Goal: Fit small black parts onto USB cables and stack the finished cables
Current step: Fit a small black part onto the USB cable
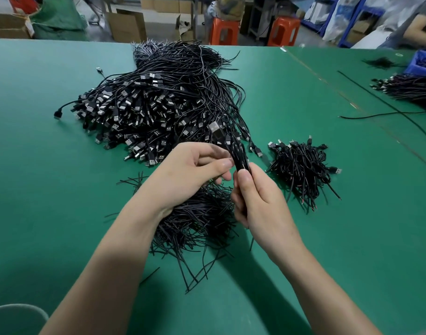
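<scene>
The right hand [260,204] grips a cable [238,154] with curled fingers, its plug pointing toward the far edge. The left hand [190,170] pinches the same cable just beside it. Both hands are over the middle of the tabletop [50,189], above thin black strands [202,223]. A big pile [154,105] lies behind them and a small pile [301,165] lies to the right.

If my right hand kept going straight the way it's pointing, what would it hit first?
The right hand, gripping a cable, would likely meet the big pile first; depth unclear.
</scene>
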`<state>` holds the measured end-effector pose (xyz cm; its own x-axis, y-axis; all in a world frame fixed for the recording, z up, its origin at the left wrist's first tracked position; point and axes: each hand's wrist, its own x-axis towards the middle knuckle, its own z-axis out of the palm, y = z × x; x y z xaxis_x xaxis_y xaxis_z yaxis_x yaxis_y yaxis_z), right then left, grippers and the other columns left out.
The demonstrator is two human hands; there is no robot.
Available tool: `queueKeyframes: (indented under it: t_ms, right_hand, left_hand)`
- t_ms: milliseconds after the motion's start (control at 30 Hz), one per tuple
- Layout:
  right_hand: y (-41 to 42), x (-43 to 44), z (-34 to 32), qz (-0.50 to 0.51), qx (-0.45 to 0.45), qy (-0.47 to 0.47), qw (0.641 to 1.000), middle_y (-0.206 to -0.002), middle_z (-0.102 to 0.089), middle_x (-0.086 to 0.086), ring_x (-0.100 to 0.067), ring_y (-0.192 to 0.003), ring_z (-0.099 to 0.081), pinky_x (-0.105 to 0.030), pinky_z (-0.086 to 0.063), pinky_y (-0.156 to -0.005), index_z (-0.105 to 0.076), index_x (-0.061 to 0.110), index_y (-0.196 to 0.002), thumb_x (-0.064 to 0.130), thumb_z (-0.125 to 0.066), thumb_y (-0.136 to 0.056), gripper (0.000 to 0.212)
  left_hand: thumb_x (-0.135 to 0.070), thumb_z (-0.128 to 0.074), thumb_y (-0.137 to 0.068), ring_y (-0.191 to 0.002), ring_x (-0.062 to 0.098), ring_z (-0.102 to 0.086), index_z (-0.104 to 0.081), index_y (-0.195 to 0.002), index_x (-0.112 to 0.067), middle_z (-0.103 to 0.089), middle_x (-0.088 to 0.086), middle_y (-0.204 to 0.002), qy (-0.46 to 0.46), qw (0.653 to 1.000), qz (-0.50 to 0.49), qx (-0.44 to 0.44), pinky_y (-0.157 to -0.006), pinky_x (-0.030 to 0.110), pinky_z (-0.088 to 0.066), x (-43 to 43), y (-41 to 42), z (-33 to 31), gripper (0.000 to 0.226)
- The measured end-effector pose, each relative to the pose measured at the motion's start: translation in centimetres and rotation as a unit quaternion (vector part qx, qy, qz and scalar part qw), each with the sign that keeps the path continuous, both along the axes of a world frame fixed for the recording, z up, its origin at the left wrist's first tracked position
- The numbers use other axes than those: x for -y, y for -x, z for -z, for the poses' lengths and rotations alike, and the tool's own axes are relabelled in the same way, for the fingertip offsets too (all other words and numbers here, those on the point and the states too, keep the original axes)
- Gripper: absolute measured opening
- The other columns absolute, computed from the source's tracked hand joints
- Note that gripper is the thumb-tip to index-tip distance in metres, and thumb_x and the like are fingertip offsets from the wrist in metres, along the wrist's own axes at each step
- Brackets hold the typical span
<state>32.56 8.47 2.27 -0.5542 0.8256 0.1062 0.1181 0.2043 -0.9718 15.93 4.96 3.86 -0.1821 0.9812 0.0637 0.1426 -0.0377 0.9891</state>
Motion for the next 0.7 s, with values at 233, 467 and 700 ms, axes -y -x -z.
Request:
queueKeyframes:
  t_ms: [233, 467, 700]
  right_hand:
    - [-0.4, -0.6, -0.1, 0.058, 0.013, -0.040, 0.997, -0.059, -0.043, 0.009, -0.011, -0.051, -0.036, -0.032, -0.031, -0.050, -0.044, 0.020, -0.079, 0.038, -0.038, -0.106, 0.033]
    - [-0.6, -0.4, -1.1, 0.054, -0.043, 0.048, 0.996, -0.059, -0.038, 0.007, -0.007, -0.046, -0.030, -0.018, -0.029, -0.041, -0.050, 0.016, -0.081, 0.028, -0.036, -0.111, 0.035]
    - [-0.7, 0.2, -1.9, 0.027, -0.063, 0.086, 0.994, -0.061, -0.034, 0.003, -0.010, -0.048, -0.029, -0.016, -0.030, -0.042, -0.043, 0.008, -0.084, 0.029, -0.035, -0.111, 0.035]
  left_hand:
    - [-0.014, -0.060, -0.103, -0.070, 0.002, -0.060, -0.079, -0.098, -0.017, -0.072, -0.005, -0.079, 0.003, 0.991, 0.036, 0.128, -0.059, 0.013, -0.044, -0.5, -1.4, 0.3, 0.020]
    - [-0.023, -0.068, -0.091, -0.090, 0.003, -0.060, -0.082, -0.105, -0.034, -0.076, -0.006, -0.099, 0.007, 0.982, 0.074, 0.174, -0.067, 0.016, -0.042, -0.4, -1.4, 1.0, 0.023]
    - [-0.013, -0.071, -0.086, -0.072, -0.008, -0.065, -0.084, -0.094, -0.032, -0.077, -0.015, -0.083, -0.065, 0.984, 0.034, 0.165, -0.068, 0.006, -0.048, -0.9, -2.2, 1.8, 0.025]
